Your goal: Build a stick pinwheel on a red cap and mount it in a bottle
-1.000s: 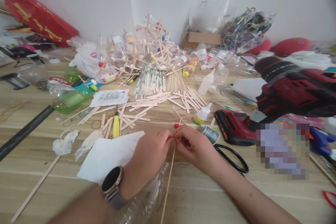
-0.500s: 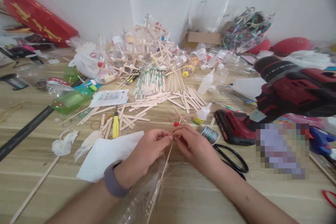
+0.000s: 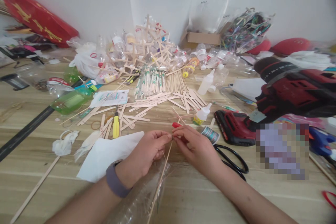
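My left hand (image 3: 148, 152) and my right hand (image 3: 196, 147) meet fingertip to fingertip in a close pinch. At that point they hold a thin bamboo skewer (image 3: 163, 171), which slants from the bottom edge up between the hands. Any thread or small piece under the fingertips is too small to make out. Just beyond the fingers, a red piece (image 3: 176, 125) and a crossing thin stick (image 3: 179, 114) show. Under the skewer and my left wrist lies a clear plastic bottle (image 3: 133, 199), partly hidden. White paper (image 3: 105, 154) lies beside my left hand.
Black-handled scissors (image 3: 237, 157), a thread spool (image 3: 210, 135) and a red drill (image 3: 286, 91) are on the right. Ahead lie craft sticks (image 3: 149, 101), a glue bottle (image 3: 203, 112) and a yellow-handled screwdriver (image 3: 116, 126). Plastic bottles (image 3: 201, 56) pile up against the wall.
Both hands keep their pinch on the skewer. My left fingers have shifted slightly, with the lower ones showing more. Everything on the table stays where it was.
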### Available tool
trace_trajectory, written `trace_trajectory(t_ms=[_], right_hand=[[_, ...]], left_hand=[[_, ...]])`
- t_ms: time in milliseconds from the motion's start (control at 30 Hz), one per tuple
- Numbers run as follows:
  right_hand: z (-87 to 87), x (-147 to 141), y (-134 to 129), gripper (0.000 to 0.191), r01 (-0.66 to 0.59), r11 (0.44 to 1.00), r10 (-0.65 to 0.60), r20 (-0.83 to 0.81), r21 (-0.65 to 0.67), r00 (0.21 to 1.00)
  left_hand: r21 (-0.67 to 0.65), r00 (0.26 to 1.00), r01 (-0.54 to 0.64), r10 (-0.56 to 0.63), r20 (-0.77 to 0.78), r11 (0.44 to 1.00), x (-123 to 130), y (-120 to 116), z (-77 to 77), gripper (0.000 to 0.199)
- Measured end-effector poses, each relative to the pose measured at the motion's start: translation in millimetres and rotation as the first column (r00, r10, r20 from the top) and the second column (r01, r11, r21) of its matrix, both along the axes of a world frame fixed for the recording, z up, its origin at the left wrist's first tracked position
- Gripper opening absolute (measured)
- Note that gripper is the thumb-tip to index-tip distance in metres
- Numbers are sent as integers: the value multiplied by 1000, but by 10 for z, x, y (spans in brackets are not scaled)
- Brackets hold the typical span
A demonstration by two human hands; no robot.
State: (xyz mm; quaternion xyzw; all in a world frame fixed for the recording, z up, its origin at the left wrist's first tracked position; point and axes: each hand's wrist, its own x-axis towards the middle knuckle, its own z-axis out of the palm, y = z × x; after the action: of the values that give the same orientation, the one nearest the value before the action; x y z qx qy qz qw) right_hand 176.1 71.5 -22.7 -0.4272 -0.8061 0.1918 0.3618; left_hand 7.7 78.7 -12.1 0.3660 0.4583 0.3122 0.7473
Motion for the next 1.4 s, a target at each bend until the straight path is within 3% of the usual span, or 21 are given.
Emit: trace_trajectory(t_ms=[200, 367, 600, 700, 833, 1000, 1100, 1233, 1400], right_hand=[[30, -26, -34, 17, 33, 998, -36, -53, -60, 998], [34, -56, -41, 13, 81, 979, -102, -105, -188, 989], [205, -28, 10, 18, 23, 862, -161, -230, -506, 960], [286, 16, 32, 24, 4, 820, -201, -282, -572, 938], [320, 51, 37, 24, 61, 820, -234, -236, -569, 943], [306, 36, 13, 3, 79, 875, -151, -114, -478, 982], [295, 33, 10, 14, 68, 898, -111, -74, -436, 991], [270, 66, 40, 15, 129, 914, -166, -64, -385, 984], [235, 92, 68, 17, 251, 920, -280, -60, -300, 958]], left_hand=[[14, 999, -25, 25, -34, 1000, 14, -1, 13, 30], [17, 995, -31, 33, -91, 999, 38, -16, 31, 33], [70, 986, -32, 43, -160, 997, 49, -37, 8, 30], [45, 990, -42, 48, -131, 998, 51, -27, 21, 32], [22, 994, -45, 48, -103, 999, 50, -20, 35, 33], [34, 993, -48, 51, -110, 998, 45, -23, 29, 31], [56, 989, -27, 35, -145, 998, 44, -33, 39, 29], [239, 943, 24, 57, -329, 971, 34, -72, 82, 21], [462, 822, 233, 80, -563, 856, 22, -133, 137, 14]])
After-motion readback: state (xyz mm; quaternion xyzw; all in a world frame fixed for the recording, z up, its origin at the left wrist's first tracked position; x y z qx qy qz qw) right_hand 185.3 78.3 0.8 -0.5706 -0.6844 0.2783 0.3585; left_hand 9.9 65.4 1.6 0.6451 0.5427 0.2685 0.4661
